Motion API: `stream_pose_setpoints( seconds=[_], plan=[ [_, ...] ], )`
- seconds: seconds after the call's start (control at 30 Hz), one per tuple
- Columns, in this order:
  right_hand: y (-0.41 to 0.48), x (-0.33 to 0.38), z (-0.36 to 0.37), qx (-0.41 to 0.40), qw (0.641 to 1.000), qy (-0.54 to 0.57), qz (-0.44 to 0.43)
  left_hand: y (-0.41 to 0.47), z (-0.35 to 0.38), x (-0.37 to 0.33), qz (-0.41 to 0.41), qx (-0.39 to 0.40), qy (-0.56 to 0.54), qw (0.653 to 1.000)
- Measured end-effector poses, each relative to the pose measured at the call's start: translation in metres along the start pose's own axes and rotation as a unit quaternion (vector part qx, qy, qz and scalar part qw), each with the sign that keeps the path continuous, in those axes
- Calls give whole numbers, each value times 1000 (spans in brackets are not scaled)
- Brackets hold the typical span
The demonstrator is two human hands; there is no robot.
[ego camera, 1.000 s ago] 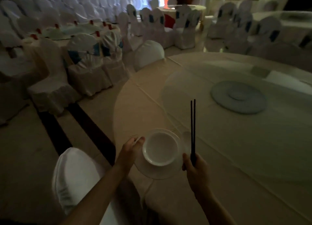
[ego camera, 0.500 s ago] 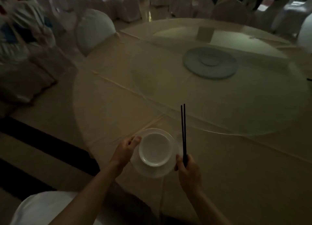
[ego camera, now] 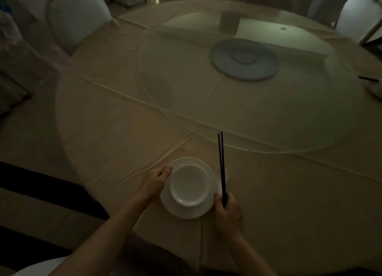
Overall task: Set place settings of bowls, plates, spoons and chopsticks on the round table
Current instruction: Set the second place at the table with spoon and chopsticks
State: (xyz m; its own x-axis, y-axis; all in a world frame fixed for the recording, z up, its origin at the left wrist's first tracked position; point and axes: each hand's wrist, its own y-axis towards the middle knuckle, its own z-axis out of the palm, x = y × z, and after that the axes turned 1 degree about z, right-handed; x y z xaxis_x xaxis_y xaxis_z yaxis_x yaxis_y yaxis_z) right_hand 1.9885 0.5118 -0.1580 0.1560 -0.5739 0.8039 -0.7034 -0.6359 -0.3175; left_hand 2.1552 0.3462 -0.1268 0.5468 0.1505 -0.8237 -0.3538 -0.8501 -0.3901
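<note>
A white bowl [ego camera: 189,184] sits on a white plate [ego camera: 182,211] near the front edge of the round table [ego camera: 115,131]. My left hand [ego camera: 155,182] grips the plate's left rim. My right hand [ego camera: 227,210] is at the plate's right rim and holds a pair of black chopsticks [ego camera: 221,162] that point away from me. Something pale, perhaps a spoon [ego camera: 225,173], shows dimly behind the chopsticks; it is too dark to tell.
A glass turntable [ego camera: 248,114] with a grey hub [ego camera: 244,59] covers the table's middle. Another plate [ego camera: 375,90] and dark chopsticks [ego camera: 368,78] lie at the right edge. Covered chairs [ego camera: 78,17] stand round the table. The room is dim.
The view has swung down and right onto the table. Both hands hold the same things; the plate with the bowl has sunk toward the tablecloth.
</note>
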Motion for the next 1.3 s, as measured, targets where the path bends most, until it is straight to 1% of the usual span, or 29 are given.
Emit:
stream_pose_setpoints(
  seconds=[0.1, 0.2, 0.3, 0.37, 0.53, 0.6, 0.7, 0.83, 0.9, 1.0, 1.07, 1.3],
  plan=[
    [3, 0, 1, -2, 1000, -4, 4, 7, 2, 3, 20, 6, 64, 998],
    [5, 0, -1, -3, 1000, 0, -2, 12, 6, 5, 38, -3, 133, 990],
    [7, 0, -1, 3, 1000, -7, 2, 15, 10, 5, 42, -15, 173, 984],
    [7, -1, -1, 1, 1000, -8, 6, 16, 10, 5, 31, -29, 178, 983],
    [8, -5, -16, -60, 998, 8, -1, 16, 6, 7, 33, -55, 144, 987],
    [8, -3, -28, -54, 998, 13, -19, 14, 5, 8, 29, -69, 113, 991],
    [9, 6, -45, 11, 996, 39, -75, 9, 4, 13, 8, -89, 71, 993],
    [9, 23, -62, 154, 975, 110, -116, 6, 1, 16, -7, -92, 58, 994],
    [13, 32, -66, 206, 967, 95, -115, 6, 0, 17, -16, -93, 46, 994],
    [21, 43, -64, 268, 959, 49, -79, 3, -1, 21, -30, -98, 28, 994],
    [27, 48, -60, 291, 955, 30, -55, -1, -3, 23, -46, -95, 2, 994],
    [39, 52, -46, 294, 956, 16, 7, -8, -7, 29, -47, -74, -47, 995]
  ],
)
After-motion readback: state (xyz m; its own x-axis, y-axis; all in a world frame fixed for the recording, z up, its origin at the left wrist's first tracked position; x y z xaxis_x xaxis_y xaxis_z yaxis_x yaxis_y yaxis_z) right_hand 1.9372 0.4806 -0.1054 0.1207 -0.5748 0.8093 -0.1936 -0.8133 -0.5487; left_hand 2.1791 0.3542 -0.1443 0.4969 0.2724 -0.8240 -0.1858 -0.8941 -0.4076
